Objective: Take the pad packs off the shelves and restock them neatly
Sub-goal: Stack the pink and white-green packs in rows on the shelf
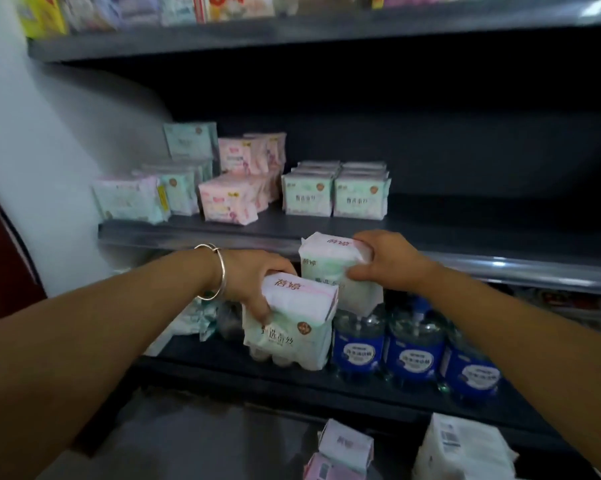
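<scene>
Left hand (pixel 254 282) is gripping a green pad pack (pixel 288 327), fingers curled over its top, above the lower shelf (pixel 292 379) beside blue bottles (pixel 415 344). Right hand (pixel 389 261) is clamping a second pack (pixel 330 265) at the middle shelf (pixel 195 233) edge; that shelf's dark right half is lying open beyond the stocked packs (pixel 333 199).

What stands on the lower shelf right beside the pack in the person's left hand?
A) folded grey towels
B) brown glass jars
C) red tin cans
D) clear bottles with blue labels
D: clear bottles with blue labels stand in a row just right of the white-and-green pad pack gripped by the left hand.
</scene>
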